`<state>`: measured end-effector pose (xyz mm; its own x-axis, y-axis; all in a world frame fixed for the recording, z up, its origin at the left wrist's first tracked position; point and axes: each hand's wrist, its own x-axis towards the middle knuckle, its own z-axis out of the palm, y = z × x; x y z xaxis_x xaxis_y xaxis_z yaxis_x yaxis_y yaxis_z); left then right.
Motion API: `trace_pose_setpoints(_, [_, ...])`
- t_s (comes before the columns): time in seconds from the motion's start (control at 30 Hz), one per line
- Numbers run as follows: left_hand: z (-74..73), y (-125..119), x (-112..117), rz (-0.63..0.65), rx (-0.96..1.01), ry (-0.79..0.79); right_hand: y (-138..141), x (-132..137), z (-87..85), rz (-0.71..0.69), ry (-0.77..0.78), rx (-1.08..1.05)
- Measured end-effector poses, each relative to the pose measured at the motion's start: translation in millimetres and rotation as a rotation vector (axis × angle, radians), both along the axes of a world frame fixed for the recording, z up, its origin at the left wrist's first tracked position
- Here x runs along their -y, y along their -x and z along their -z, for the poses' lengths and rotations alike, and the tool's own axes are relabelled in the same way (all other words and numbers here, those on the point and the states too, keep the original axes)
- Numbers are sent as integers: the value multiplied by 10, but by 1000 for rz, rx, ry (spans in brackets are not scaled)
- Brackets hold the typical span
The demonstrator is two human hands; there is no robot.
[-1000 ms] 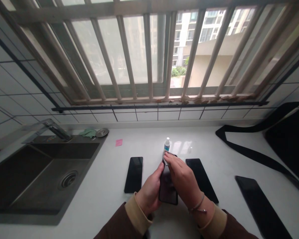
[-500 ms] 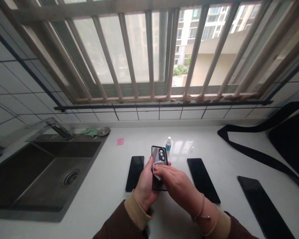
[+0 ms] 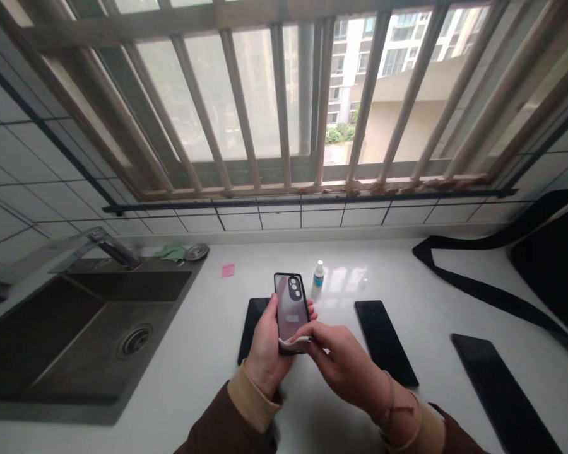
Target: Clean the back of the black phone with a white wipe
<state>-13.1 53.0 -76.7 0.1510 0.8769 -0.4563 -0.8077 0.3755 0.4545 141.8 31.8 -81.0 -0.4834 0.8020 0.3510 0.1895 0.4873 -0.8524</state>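
My left hand (image 3: 266,343) is wrapped round a phone case (image 3: 289,309) with a black rim, a see-through greyish back and a camera cut-out at its top right. Fingertips show along the case's far side. Between the fingers of my right hand (image 3: 343,362) is a folded white wipe (image 3: 293,343), pressed against the lower end of the case. Partly behind my left hand lies a black phone (image 3: 249,331) on the counter. A second black phone (image 3: 385,340) lies to the right of my right hand.
Beyond the case stands a small white bottle (image 3: 318,275) on the white counter (image 3: 194,378). Further right are another black phone (image 3: 504,391) and a black strap (image 3: 483,293). A pink note (image 3: 228,270) and a sink (image 3: 99,347) with a faucet (image 3: 116,248) are on the left.
The wipe in my right hand has moved from the middle of the case down to its lower end. My left hand and the case have shifted slightly left, uncovering more of the back.
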Motion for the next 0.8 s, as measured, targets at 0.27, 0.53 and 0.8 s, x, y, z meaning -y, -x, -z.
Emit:
trace_pose_setpoints(0.27, [60,-101,88,215,-48,-47,-177,-187,61,697,-27,-151])
trace_pose_setpoints(0.53, [57,-126,96,152,-21,-35,-37,-165,201,136,-460,102])
trace_pose_setpoints(0.8, [43,7,13,-78,-232,-32,-2,-16,84,-122,-210,106])
